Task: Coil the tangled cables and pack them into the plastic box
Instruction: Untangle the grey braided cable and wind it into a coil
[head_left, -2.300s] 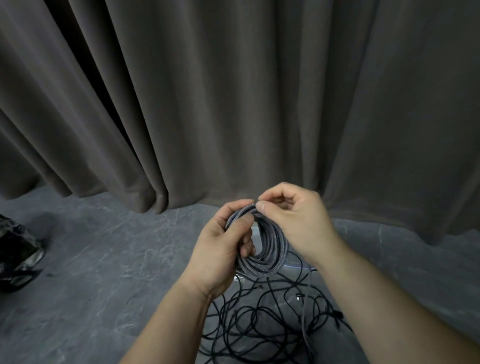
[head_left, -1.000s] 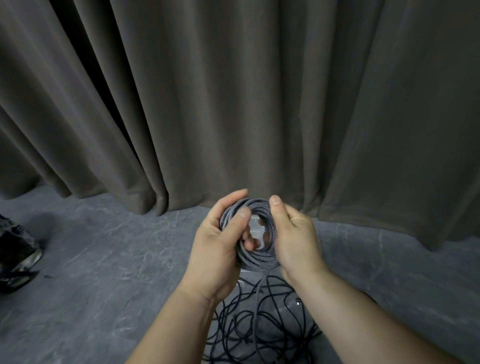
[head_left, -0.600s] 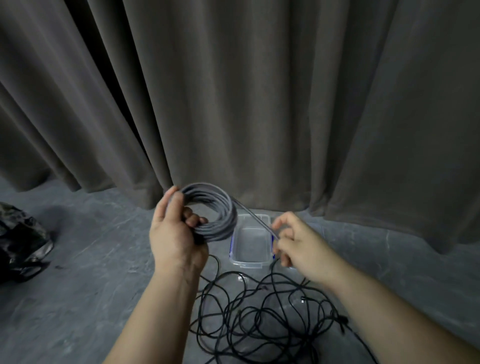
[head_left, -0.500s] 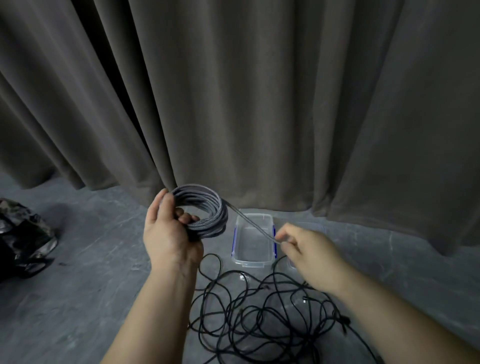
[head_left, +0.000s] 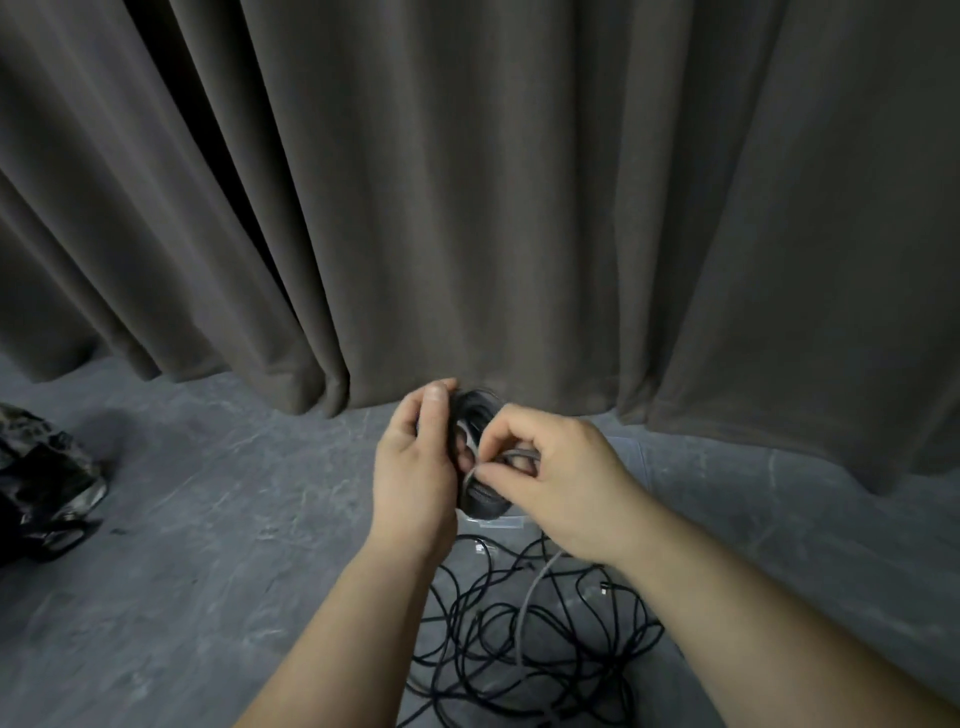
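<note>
My left hand grips a coil of grey braided cable, held edge-on above the floor. My right hand pinches the coil's loose strand against the coil, thumb and forefinger closed on it. The free tail of that grey cable hangs down from under my right wrist. A tangle of thin black cables lies on the floor below both hands. The clear plastic box is almost wholly hidden behind my hands; only a sliver of its near edge shows.
A dark heavy curtain hangs across the whole back and reaches the grey stone-look floor. A dark crumpled bag lies at the far left.
My hands have come back together: the right hand, which had drawn the strand out to the right, now presses it onto the coil. The coil moved right, covering the box.
</note>
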